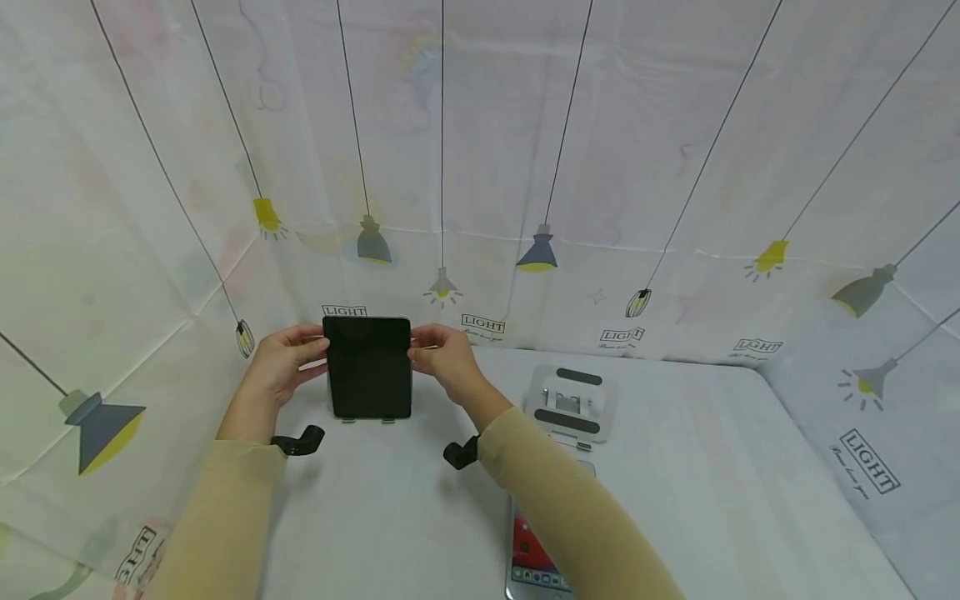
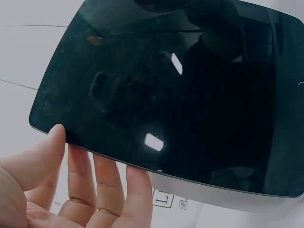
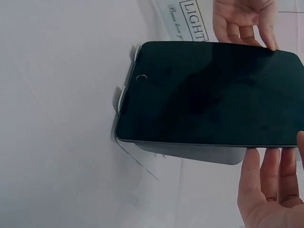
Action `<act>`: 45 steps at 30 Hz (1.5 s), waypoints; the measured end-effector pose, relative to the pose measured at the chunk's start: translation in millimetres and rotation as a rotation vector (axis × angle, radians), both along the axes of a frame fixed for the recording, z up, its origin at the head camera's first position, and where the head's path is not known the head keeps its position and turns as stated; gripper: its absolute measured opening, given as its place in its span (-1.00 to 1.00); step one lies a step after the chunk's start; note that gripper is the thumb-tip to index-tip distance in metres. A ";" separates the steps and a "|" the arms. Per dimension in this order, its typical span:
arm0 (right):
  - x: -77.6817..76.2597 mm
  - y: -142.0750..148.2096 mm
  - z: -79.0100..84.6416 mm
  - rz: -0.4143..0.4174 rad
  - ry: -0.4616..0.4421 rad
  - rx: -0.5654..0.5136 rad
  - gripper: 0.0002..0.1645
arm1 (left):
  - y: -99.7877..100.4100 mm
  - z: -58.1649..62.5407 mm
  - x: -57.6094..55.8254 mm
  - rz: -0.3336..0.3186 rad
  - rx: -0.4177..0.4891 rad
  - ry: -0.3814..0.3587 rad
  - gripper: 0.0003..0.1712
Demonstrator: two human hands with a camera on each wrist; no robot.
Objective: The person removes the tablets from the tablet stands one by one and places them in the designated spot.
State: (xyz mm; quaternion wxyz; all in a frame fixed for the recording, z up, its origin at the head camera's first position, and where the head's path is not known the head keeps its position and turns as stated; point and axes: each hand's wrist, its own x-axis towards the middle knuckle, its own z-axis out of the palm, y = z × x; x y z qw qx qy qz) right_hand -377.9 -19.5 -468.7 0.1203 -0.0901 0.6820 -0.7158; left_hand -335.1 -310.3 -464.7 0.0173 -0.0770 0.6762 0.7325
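Note:
A black tablet point(image 1: 369, 367) with a dark screen stands upright toward the back left. Its bottom edge sits in small hooks point(image 3: 122, 99) of a stand, whose pale plate point(image 3: 199, 153) shows behind it in the right wrist view. My left hand point(image 1: 281, 362) pinches the tablet's left edge near the top, thumb point(image 2: 56, 142) at the front rim and fingers reaching behind. At the opposite edge my right hand point(image 1: 447, 360) grips the same way, thumb in front and fingertips point(image 3: 251, 161) underneath. Most of the stand is hidden by the tablet.
To the right lies a second, white stand point(image 1: 573, 419) with dark pads and metal hinge parts. A tablet with a lit screen point(image 1: 528, 550) lies nearer, partly covered by my right sleeve point(image 1: 570, 500). A lamp-printed curtain point(image 1: 480, 167) borders the white table point(image 1: 712, 483).

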 end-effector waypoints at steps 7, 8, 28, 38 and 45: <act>3.3 -1.4 0.7 -0.031 -0.001 0.024 -0.80 | -1.4 2.2 0.5 -0.032 -0.047 0.053 -0.73; 3.5 -1.6 0.3 -0.034 0.005 0.026 -0.82 | -1.3 2.7 0.7 -0.029 -0.052 0.057 -0.74; 11.1 0.2 6.0 -0.084 0.070 0.015 -0.84 | 6.0 14.6 14.1 0.020 -0.050 0.096 -0.78; 12.4 9.2 3.5 -0.064 0.045 0.000 -0.82 | 12.1 14.0 16.6 0.006 -0.138 0.093 -0.59; 18.0 15.2 0.2 -0.088 0.027 0.032 -0.81 | 17.3 9.9 19.6 -0.014 -0.175 0.084 -0.58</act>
